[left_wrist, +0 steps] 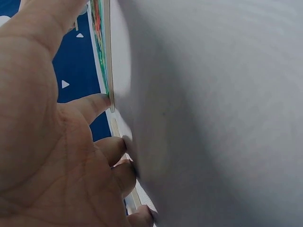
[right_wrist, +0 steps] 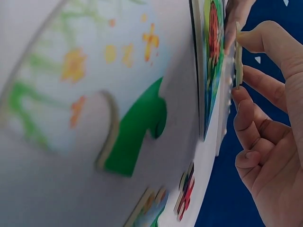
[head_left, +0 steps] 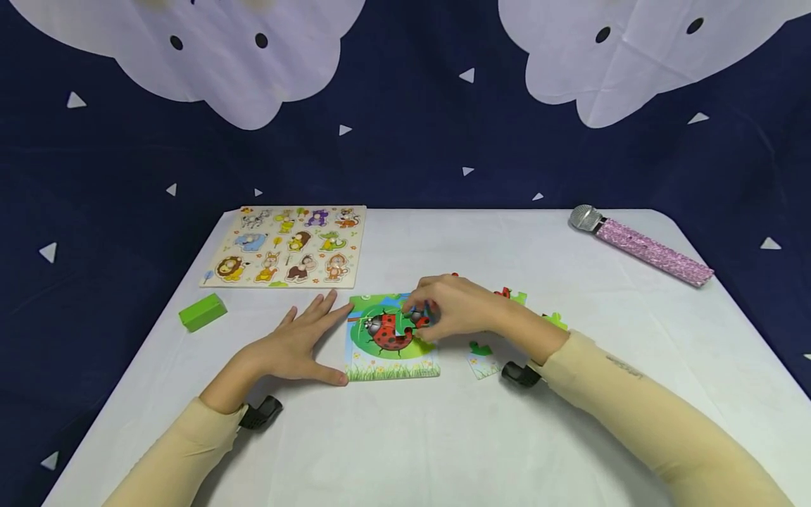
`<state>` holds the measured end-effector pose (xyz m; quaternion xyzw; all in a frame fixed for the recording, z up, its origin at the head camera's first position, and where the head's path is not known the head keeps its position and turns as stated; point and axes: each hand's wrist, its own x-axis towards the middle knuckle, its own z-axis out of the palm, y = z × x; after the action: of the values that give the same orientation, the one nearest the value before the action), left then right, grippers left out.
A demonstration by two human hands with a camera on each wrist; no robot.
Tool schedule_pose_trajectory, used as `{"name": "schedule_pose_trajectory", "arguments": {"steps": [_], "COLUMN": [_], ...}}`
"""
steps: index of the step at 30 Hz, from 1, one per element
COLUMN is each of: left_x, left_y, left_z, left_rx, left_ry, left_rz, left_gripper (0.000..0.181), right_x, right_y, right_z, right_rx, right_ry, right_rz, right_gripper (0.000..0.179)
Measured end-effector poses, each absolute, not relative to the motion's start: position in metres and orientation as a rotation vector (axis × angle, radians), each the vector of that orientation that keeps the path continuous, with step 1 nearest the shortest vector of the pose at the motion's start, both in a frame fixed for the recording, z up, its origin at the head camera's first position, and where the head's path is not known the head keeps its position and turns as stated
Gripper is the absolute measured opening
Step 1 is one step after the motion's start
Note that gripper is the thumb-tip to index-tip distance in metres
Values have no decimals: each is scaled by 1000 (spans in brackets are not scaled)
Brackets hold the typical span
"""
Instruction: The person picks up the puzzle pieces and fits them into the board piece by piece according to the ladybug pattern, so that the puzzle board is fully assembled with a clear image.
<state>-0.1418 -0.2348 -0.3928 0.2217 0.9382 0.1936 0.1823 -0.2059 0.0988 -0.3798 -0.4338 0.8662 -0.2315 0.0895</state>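
A square ladybug jigsaw puzzle point(head_left: 393, 370) lies on the white table in the middle of the head view, its picture partly put together. My left hand point(head_left: 294, 346) rests beside it with fingers spread, index fingertip and thumb against its left edge. Over the puzzle's right half, my right hand point(head_left: 465, 306) pinches a puzzle piece point(head_left: 418, 319) between thumb and fingers. The right wrist view shows that thin piece point(right_wrist: 238, 64) edge-on, raised above the board. A loose flower-and-grass piece point(head_left: 484, 365) lies under the right forearm. My right hand hides part of the puzzle.
More loose pieces point(head_left: 555, 320) lie to the right of the puzzle, partly behind the right arm. An animal peg board point(head_left: 285, 246) sits at the back left, with a green block point(head_left: 203, 313) in front of it. A pink glittery microphone point(head_left: 652, 250) lies at the back right.
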Motion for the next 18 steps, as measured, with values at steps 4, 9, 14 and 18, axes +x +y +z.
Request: {"name": "schedule_pose_trajectory", "arguments": {"steps": [4, 9, 14, 18], "left_x": [-142, -142, -142, -143], "left_y": [-235, -235, -234, -234], "left_z": [-393, -392, -392, -391], "left_rx": [629, 627, 619, 615], "left_ry": [2652, 2647, 2640, 2634], "left_rz": [547, 548, 538, 531], "left_gripper": [127, 127, 127, 127], "right_x": [-206, -205, -204, -203], "right_y": [91, 82, 74, 67], "right_z": [-380, -381, -381, -380], "right_rx": [-1322, -1341, -1356, -1358], "right_ry": [2562, 2565, 2560, 2558], "right_rz": [-687, -660, -638, -622], "right_gripper": [34, 32, 32, 33]}}
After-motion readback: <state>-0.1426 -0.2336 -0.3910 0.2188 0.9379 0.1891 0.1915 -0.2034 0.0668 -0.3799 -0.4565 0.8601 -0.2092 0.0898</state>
